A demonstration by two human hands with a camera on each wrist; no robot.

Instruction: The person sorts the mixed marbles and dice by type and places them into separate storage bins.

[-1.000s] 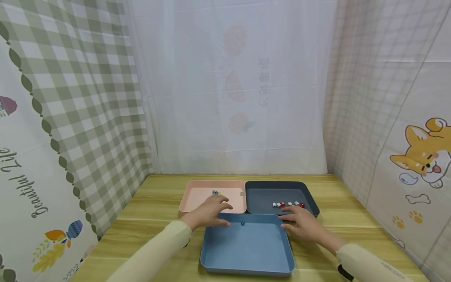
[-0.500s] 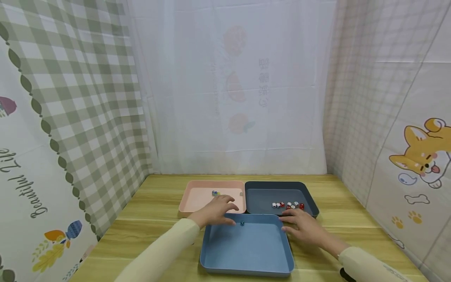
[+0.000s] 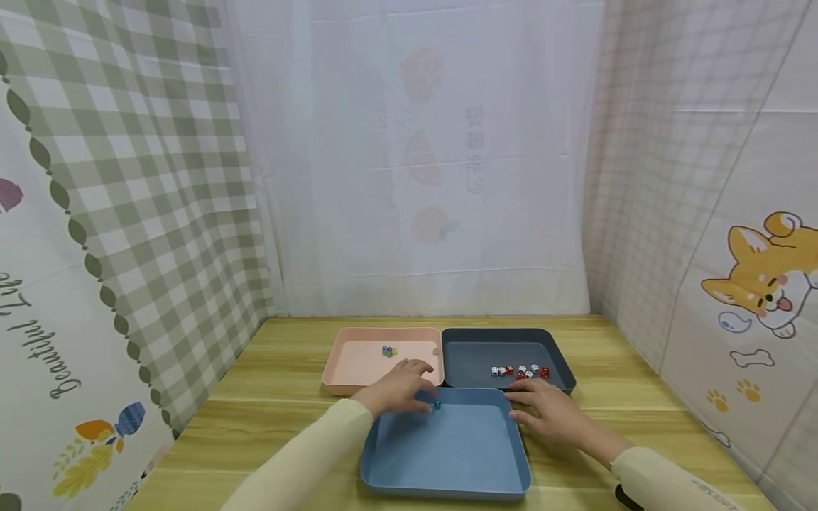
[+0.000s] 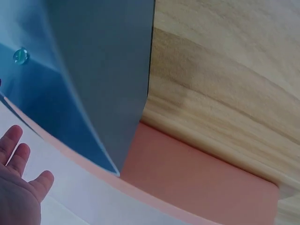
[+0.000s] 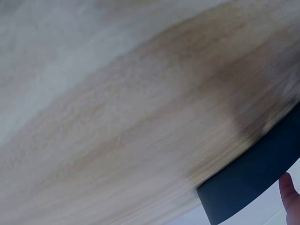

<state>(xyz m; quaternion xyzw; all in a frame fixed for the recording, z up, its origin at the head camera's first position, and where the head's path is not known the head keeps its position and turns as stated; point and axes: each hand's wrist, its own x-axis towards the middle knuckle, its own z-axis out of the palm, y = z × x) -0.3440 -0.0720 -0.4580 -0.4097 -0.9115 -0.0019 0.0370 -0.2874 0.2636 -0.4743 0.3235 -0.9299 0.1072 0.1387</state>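
A small teal glass marble (image 3: 437, 404) lies near the far side of the blue tray (image 3: 447, 454); the left wrist view shows the same clear marble (image 4: 20, 56). Over the tray's far left corner hovers my left hand (image 3: 397, 389), fingers loosely bent and thumb close beside the marble, holding nothing. My right hand (image 3: 548, 411) is at the blue tray's far right corner, fingers spread and slightly bent, without anything in its grasp. Whether its fingertips touch the rim cannot be told. Only a fingertip of it (image 5: 287, 192) shows in the right wrist view.
Behind the blue tray, a pink tray (image 3: 358, 362) at left holds several marbles (image 3: 388, 351) and one pale marble (image 3: 436, 352). Next to it stands a dark navy tray (image 3: 479, 348) with several red and white dice (image 3: 522, 370). All rest on a wooden table (image 3: 255, 419) with curtains around it.
My left hand has moved right, over the blue tray's corner, bringing the thumb close to the marble. My right hand stays at the right corner. The view has shifted slightly.
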